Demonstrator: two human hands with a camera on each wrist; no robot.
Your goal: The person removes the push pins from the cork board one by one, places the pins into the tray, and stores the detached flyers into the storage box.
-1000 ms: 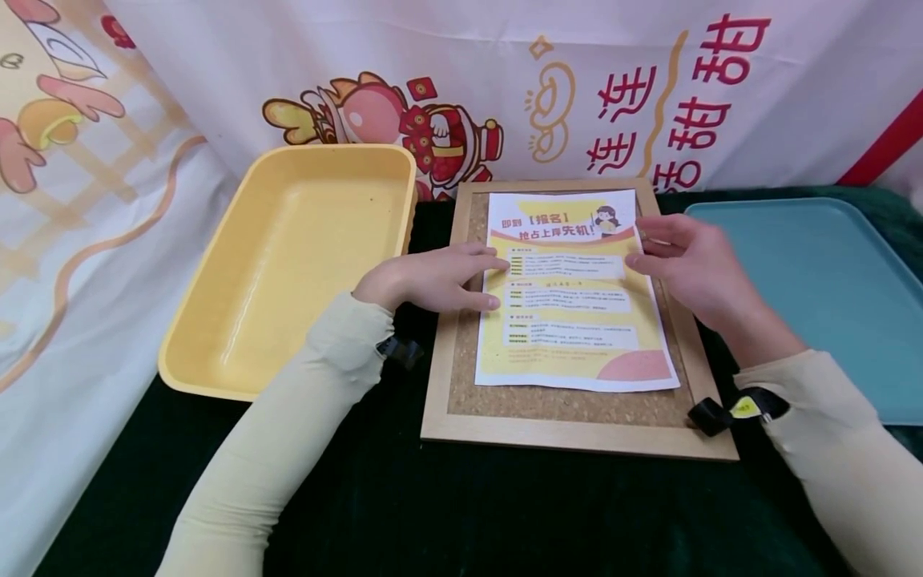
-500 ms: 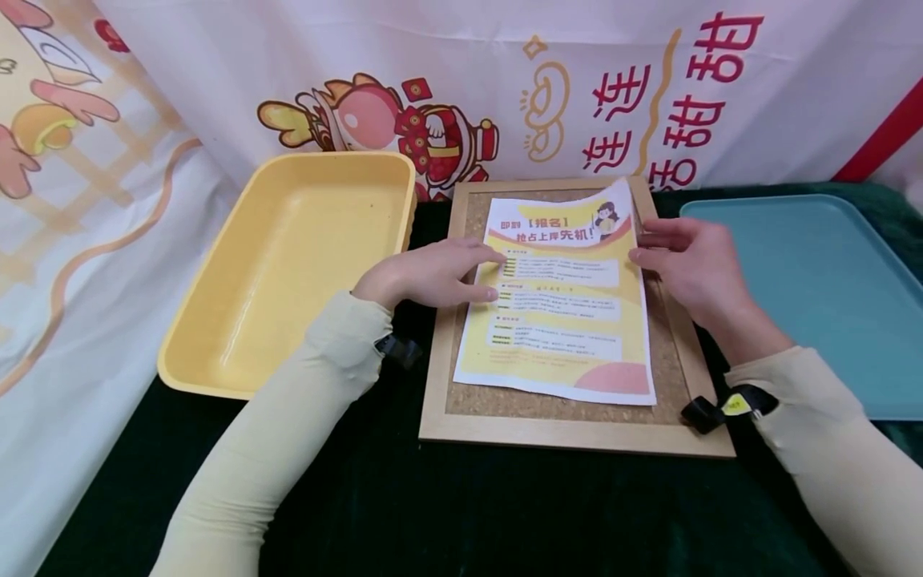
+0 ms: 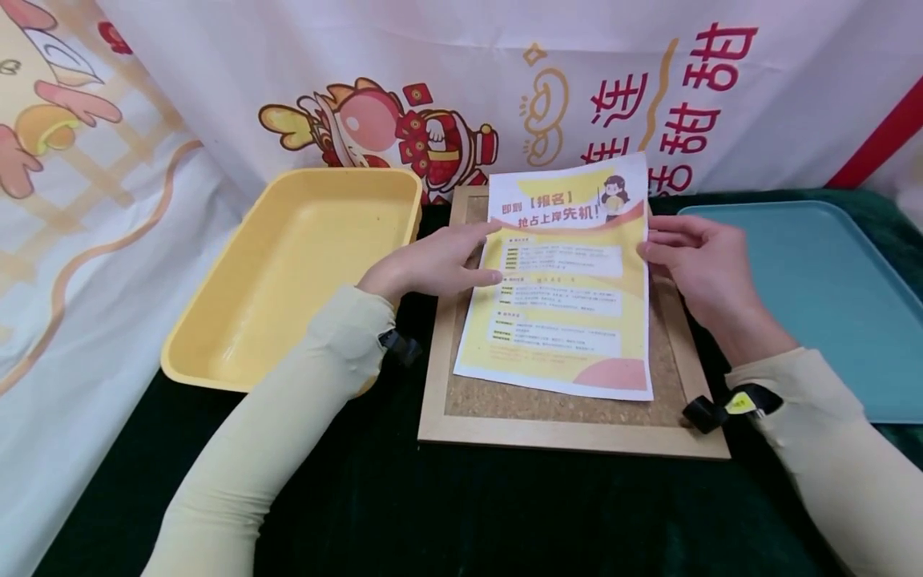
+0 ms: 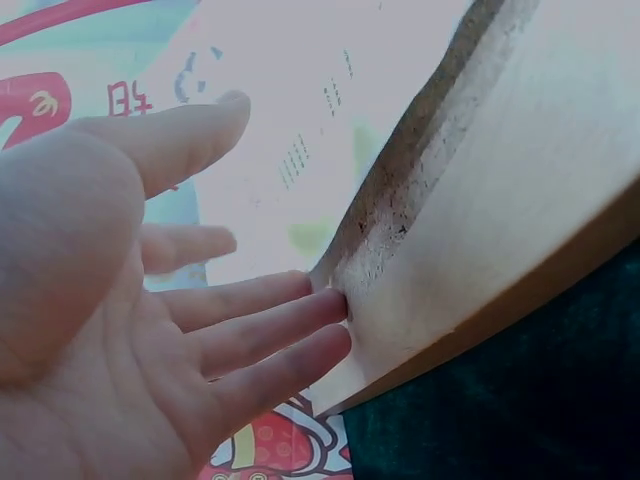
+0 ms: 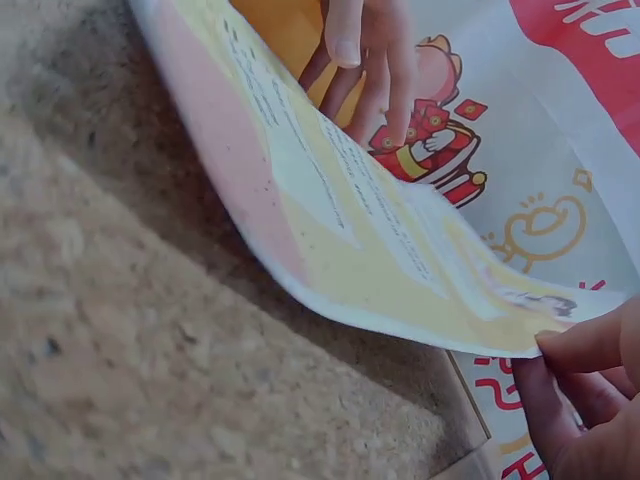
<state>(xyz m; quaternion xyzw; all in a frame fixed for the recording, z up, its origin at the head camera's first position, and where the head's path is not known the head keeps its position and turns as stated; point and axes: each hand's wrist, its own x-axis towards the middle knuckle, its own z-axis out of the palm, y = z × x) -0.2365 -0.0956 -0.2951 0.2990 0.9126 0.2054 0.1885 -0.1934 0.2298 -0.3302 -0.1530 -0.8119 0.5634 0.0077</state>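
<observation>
A printed yellow-and-white flyer [image 3: 555, 312] is held above a wood-framed corkboard [image 3: 519, 405]. My right hand [image 3: 710, 264] pinches the sheet's right edge between thumb and fingers, also visible in the right wrist view, where the paper [image 5: 330, 250] bends and its near edge is lifted off the cork [image 5: 120, 300]. By the flyer's left edge is my left hand [image 3: 440, 260], thumb and fingers spread. In the left wrist view that hand [image 4: 150, 280] has fairly straight fingers and grips nothing; its fingertips are near the board's frame [image 4: 480, 230], and whether they touch the paper is unclear.
A yellow plastic bin [image 3: 267, 280] stands left of the board, close to my left forearm. On the right lies a blue-green tray [image 3: 815, 304]. Dark green cloth [image 3: 461, 513] covers the table, and a white printed curtain [image 3: 461, 48] hangs behind.
The flyer, earlier flat on the cork, has shifted left and risen, its top now reaching past the board's upper frame. My right hand keeps hold of its edge; the left stays beside it.
</observation>
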